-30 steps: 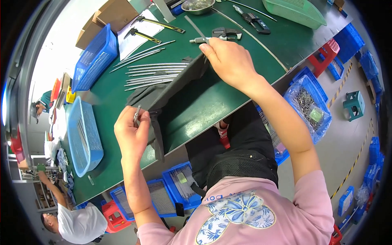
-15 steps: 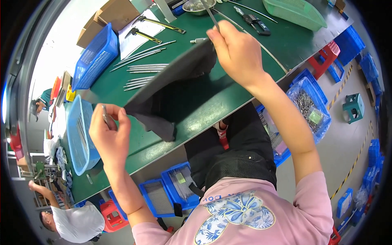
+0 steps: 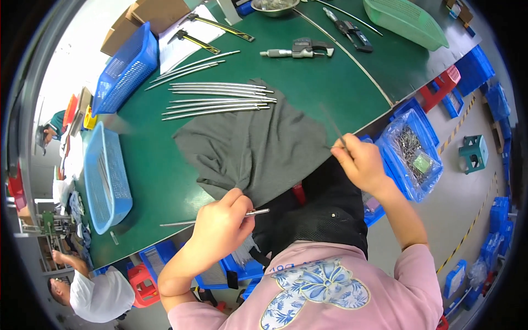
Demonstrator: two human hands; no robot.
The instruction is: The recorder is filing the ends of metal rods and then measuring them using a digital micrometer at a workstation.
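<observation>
A dark grey cloth [image 3: 264, 143] lies rumpled on the green table, its near side hanging over the edge. My left hand [image 3: 223, 223] is closed around a slim metal rod [image 3: 256, 212] and pinches the cloth's near edge. My right hand [image 3: 360, 165] is closed on a thin rod [image 3: 335, 127], blurred by motion, with the cloth's right corner at its fingertips. Several silver metal rods [image 3: 220, 104] lie side by side at the cloth's far edge, some ends over it. A few more rods [image 3: 192, 69] rest behind them.
Blue baskets [image 3: 107, 181] stand at the left. Calipers [image 3: 220, 27] lie on paper at the back, with micrometers [image 3: 302, 50] to their right. A metal bowl [image 3: 275, 4] and green basket [image 3: 407, 22] are farther back. Blue bins [image 3: 412, 154] sit below; another person [image 3: 93, 294] is at left.
Both hands have come down toward me, the left one also rightward. The cloth, raised and stretched between them before, now lies spread on the table. The micrometer behind it shows fully.
</observation>
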